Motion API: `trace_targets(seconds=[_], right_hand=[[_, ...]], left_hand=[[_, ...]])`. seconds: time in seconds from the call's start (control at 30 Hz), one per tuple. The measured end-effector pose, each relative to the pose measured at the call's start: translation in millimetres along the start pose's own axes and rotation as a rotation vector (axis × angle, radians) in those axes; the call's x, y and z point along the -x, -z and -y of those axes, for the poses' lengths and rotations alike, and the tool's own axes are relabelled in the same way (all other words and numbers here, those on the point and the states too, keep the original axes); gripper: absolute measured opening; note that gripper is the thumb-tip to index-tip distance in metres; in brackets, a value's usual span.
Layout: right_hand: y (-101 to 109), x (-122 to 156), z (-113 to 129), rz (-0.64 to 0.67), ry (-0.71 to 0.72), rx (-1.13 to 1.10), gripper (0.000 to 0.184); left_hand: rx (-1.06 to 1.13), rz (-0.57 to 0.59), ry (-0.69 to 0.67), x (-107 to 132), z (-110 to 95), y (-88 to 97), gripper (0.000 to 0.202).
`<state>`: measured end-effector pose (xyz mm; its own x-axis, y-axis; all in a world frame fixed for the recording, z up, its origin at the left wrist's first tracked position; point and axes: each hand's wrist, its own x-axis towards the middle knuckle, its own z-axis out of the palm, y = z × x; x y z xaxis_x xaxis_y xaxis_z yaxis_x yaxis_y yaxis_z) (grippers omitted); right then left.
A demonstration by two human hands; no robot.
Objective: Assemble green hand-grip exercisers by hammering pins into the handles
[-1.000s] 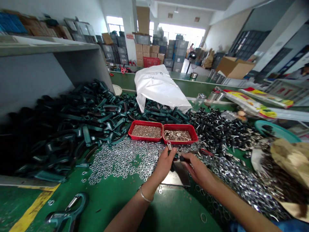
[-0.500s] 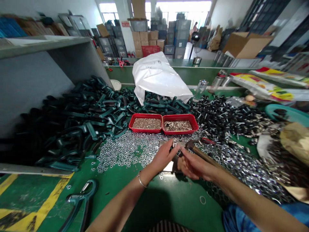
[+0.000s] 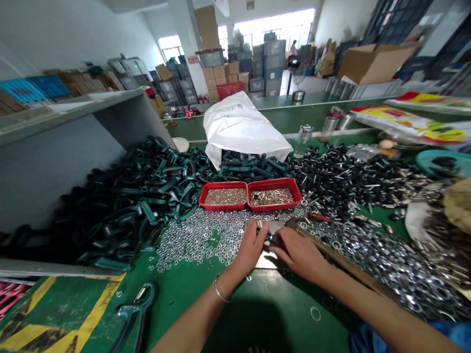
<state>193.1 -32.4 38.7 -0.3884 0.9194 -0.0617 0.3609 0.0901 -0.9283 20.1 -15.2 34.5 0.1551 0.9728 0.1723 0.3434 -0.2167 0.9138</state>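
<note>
My left hand [image 3: 250,246] pinches a small shiny ribbed metal piece [image 3: 259,223], which looks like a coil spring, above a flat metal plate [image 3: 271,263]. Just to its right, a small dark part [image 3: 271,237] sits between my two hands. The fingers of my right hand [image 3: 297,249] are curled at this dark part's right end; its full shape is hidden. A hammer with a wooden handle [image 3: 338,257] lies under and beside my right forearm. Left of my left hand, many small metal nuts [image 3: 198,240] are spread over the green table.
Two red trays, the left one [image 3: 201,200] and the right one [image 3: 299,197], hold small metal pieces. Teal hand-grip handles [image 3: 147,181] are heaped at left, black-headed bolts [image 3: 331,171] at right. Metal rings [image 3: 397,274] lie at right, a spring hand grip [image 3: 136,311] at front left.
My right hand has turned palm-down, and its fingers have moved onto the dark part. My left hand keeps its pinch. The whole view has shifted and tilted slightly.
</note>
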Motion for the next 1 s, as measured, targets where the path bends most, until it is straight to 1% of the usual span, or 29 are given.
trace_targets(seconds=[0.03, 0.07, 0.17, 0.2, 0.23, 0.3, 0.33, 0.37, 0.4, 0.47, 0.5, 0.53, 0.57, 0.6, 0.63, 0.67, 0.7, 0.73, 0.77, 0.8, 0.83, 0.87, 0.9, 0.93, 0.97, 1.0], right_hand=[[0.7, 0.6, -1.0, -0.042, 0.005, 0.009, 0.045], [1.2, 1.2, -1.7, -0.010, -0.011, -0.012, 0.047], [3.0, 2.8, -2.0, 0.265, -0.117, -0.152, 0.067], [3.5, 2.9, -1.8, 0.282, -0.125, -0.158, 0.068], [3.8, 2.9, -1.5, 0.233, -0.109, -0.132, 0.062], [2.9, 2.9, -1.5, 0.020, -0.024, -0.036, 0.047], [1.7, 3.2, -1.8, -0.052, 0.009, -0.014, 0.043], [0.1, 3.7, -2.1, -0.077, 0.021, -0.022, 0.042], [-1.5, 4.3, -2.2, -0.037, 0.007, -0.069, 0.044], [-3.3, 5.4, -1.2, 0.145, -0.076, -0.227, 0.053], [-3.1, 5.5, 0.0, 0.204, -0.106, -0.288, 0.056], [-2.2, 5.0, 1.7, 0.210, -0.110, -0.308, 0.054], [-1.0, 4.2, 3.5, 0.162, -0.085, -0.284, 0.048], [0.0, 3.2, 5.1, 0.061, -0.028, -0.211, 0.041], [0.3, 2.2, 6.2, -0.066, 0.050, -0.105, 0.036], [-0.6, 1.4, 6.4, -0.174, 0.117, -0.013, 0.034], [-2.9, 1.0, 5.7, -0.240, 0.145, 0.023, 0.032], [-6.5, 1.1, 3.9, -0.248, 0.122, -0.017, 0.029], [-11.0, 1.6, 1.2, -0.221, 0.060, -0.124, 0.027], [-15.9, 2.2, -2.2, -0.169, -0.022, -0.265, 0.027], [-20.4, 3.0, -6.0, -0.108, -0.103, -0.398, 0.029], [-23.8, 3.7, -9.8, -0.044, -0.165, -0.483, 0.030], [-25.8, 4.3, -13.2, 0.012, -0.201, -0.493, 0.030], [-25.8, 4.8, -16.1, 0.043, -0.209, -0.419, 0.029], [-23.8, 5.5, -18.1, 0.044, -0.194, -0.281, 0.026], [-19.9, 6.6, -19.4, 0.026, -0.163, -0.113, 0.022]], left_hand=[[0.001, -0.016, 0.017, -0.2, 0.3, -0.8, 0.026], [-0.004, -0.018, 0.005, -0.4, 0.0, -1.3, 0.026], [-0.045, 0.053, -0.127, -1.0, -3.5, -1.4, 0.022], [-0.055, 0.070, -0.147, -1.1, -4.4, -1.6, 0.021], [-0.057, 0.069, -0.135, -1.2, -4.7, -2.3, 0.021], [-0.047, 0.003, -0.043, -1.0, -3.9, -4.3, 0.024], [-0.046, -0.038, -0.003, -0.8, -3.3, -5.2, 0.025], [-0.053, -0.060, 0.011, -0.5, -2.9, -5.7, 0.026], [-0.069, -0.054, -0.005, -0.3, -2.8, -5.6, 0.025], [-0.110, 0.014, -0.095, -0.3, -3.7, -4.3, 0.023], [-0.126, 0.052, -0.133, -0.4, -4.1, -3.7, 0.021], [-0.134, 0.066, -0.141, -0.6, -4.2, -3.7, 0.021], [-0.129, 0.054, -0.116, -0.7, -3.6, -4.4, 0.022], [-0.114, 0.023, -0.060, -0.7, -2.4, -5.9, 0.023], [-0.095, -0.019, 0.013, -0.6, -0.6, -8.1, 0.025], [-0.082, -0.063, 0.082, -0.2, 1.5, -10.3, 0.027], [-0.085, -0.099, 0.129, 0.3, 3.6, -12.3, 0.028], [-0.110, -0.118, 0.143, 0.8, 5.6, -13.3, 0.028], [-0.157, -0.114, 0.122, 1.0, 7.3, -13.3, 0.026], [-0.219, -0.088, 0.079, 0.9, 8.6, -12.1, 0.025], [-0.287, -0.036, 0.032, 0.3, 9.7, -10.1, 0.023], [-0.355, 0.046, -0.009, -0.9, 10.5, -7.5, 0.022], [-0.425, 0.152, -0.044, -2.7, 11.2, -5.1, 0.021], [-0.497, 0.266, -0.079, -5.1, 11.8, -3.1, 0.020], [-0.573, 0.370, -0.113, -8.1, 12.3, -2.0, 0.019], [-0.651, 0.449, -0.147, -11.8, 12.5, -1.8, 0.018]])
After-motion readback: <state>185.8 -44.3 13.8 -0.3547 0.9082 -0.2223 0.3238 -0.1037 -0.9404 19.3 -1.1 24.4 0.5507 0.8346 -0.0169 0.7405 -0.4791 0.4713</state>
